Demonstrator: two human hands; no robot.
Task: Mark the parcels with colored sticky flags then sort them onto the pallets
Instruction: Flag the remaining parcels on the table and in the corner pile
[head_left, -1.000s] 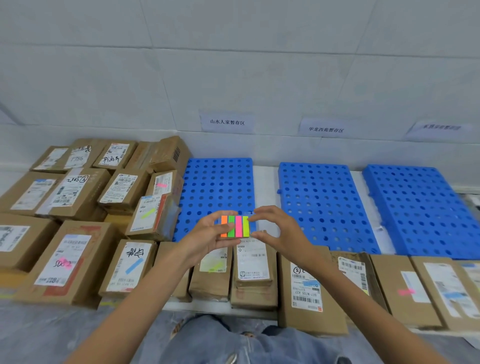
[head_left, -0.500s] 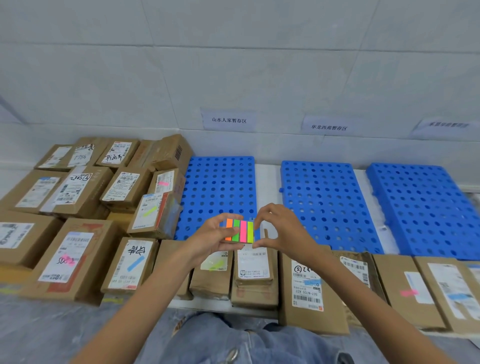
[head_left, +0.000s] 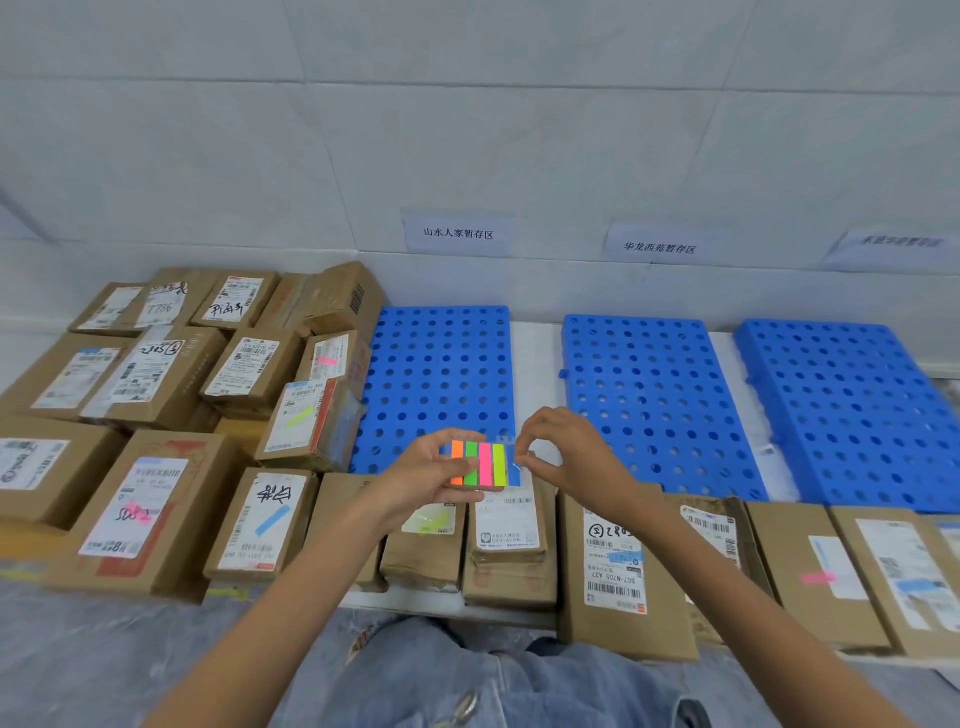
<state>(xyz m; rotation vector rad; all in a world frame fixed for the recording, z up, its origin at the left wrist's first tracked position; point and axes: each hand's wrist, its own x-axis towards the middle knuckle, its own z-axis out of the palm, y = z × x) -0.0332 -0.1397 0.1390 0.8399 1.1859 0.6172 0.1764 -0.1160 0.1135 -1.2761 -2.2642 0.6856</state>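
**Flag pad held up between both hands over the parcel row**

At the far left a pile of brown parcels (head_left: 156, 395) covers the floor, most with white labels; some carry a flag already, such as a pink one on the big box with a red print (head_left: 137, 512) and a blue one on the narrow box beside it (head_left: 262, 525). Right of the pile lies the first blue pallet (head_left: 441, 364), bare on top. In front of its near edge the left hand (head_left: 421, 480) holds the pad of sticky flags (head_left: 480, 464), thumb on its face and fingers curled behind, the strips standing upright: orange, green, pink, yellow, with a blue one at the right edge. The right hand (head_left: 571, 457) meets that blue edge, thumb and forefinger pinched close at the pad's upper right corner; whether they grip a flag cannot be told. Below the hands a row of parcels (head_left: 613, 571) runs along the near side. Further right lie the second pallet (head_left: 654, 400) and the third pallet (head_left: 852, 410), both bare, with paper signs (head_left: 457, 233) on the wall behind
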